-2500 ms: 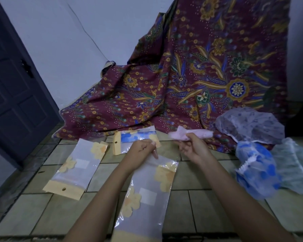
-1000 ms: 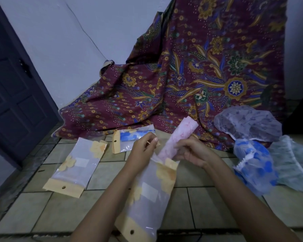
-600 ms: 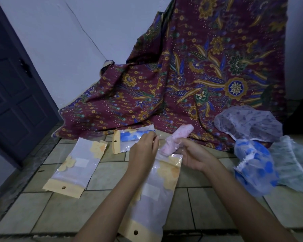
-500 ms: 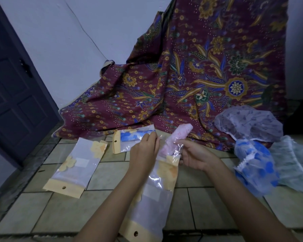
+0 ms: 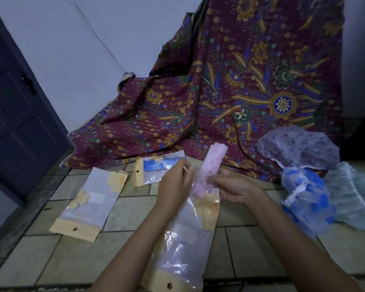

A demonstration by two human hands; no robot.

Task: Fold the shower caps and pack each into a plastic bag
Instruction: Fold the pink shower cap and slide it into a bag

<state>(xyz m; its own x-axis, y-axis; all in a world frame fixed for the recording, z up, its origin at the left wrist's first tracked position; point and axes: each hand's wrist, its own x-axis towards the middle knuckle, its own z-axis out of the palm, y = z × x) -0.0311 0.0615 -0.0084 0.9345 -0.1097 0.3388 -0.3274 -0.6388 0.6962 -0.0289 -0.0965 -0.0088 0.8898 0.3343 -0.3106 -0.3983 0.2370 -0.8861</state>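
Observation:
A folded pink shower cap [image 5: 211,165] stands tilted, its lower end inside the mouth of a clear plastic bag [image 5: 185,239] with yellow flowers and a yellow header. My left hand [image 5: 173,186] pinches the bag's open edge on the left. My right hand [image 5: 232,184] grips the pink cap and the bag's right edge. Loose caps lie at the right: a grey-purple cap [image 5: 299,146], a blue-flowered cap [image 5: 306,197] and a pale green cap [image 5: 352,192].
An empty flowered bag [image 5: 91,203] lies on the tiled floor [image 5: 72,262] at left. A packed bag with a blue cap [image 5: 158,167] lies behind my hands. A maroon batik cloth [image 5: 230,91] drapes the wall. A dark door [image 5: 13,112] stands at left.
The pink cap swung from lying sideways in my right hand to pointing down into the bag's mouth, and its lower end has gone in. My left hand lifted the bag's opening.

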